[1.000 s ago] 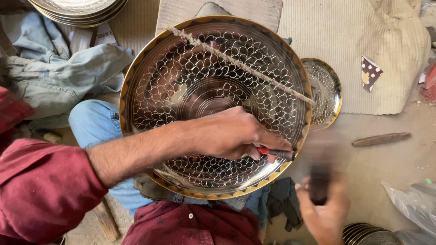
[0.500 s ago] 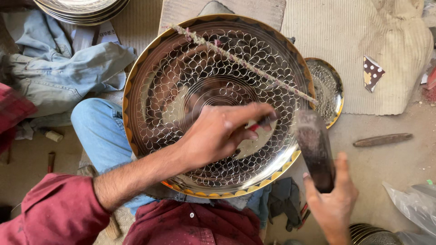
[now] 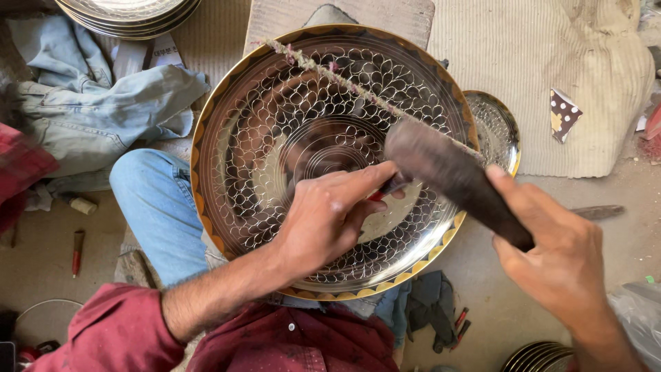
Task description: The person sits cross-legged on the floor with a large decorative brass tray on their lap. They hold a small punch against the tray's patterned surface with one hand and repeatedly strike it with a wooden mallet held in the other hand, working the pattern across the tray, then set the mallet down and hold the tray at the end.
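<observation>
Head view, looking straight down: the largest thing is a big round metal tray (image 3: pixel 275 138), engraved all over with petal-shaped loops around concentric rings at its centre, its rim banded in gold and dark. It rests tilted on the person's lap, over a knee in blue jeans (image 3: pixel 155 207). A thin twisted cord (image 3: pixel 330 72) runs slantwise across the tray's upper part, from its upper-left rim toward its right rim.

Beyond the tray's upper and right side lies a pale ribbed cloth (image 3: pixel 551 62). Left of the tray is a heap of crumpled denim (image 3: pixel 82 110), and above that heap a stack of metal plates (image 3: pixel 131 10). A smaller engraved plate (image 3: pixel 497 127) peeps out from behind the tray's right rim.

Over the tray's lower right part, the right hand (image 3: pixel 561 258) is clenched around the handle of a dark wooden mallet (image 3: pixel 447 176), whose blurred head hangs just above the tray's right half. The left hand (image 3: pixel 330 217) lies on the tray below its centre, fingers pinched around a small red-marked punch (image 3: pixel 387 187) set against the metal; its tip is hidden by the mallet.

Left of the tray, well apart on the floor, lies a small red-handled tool (image 3: pixel 78 251).
</observation>
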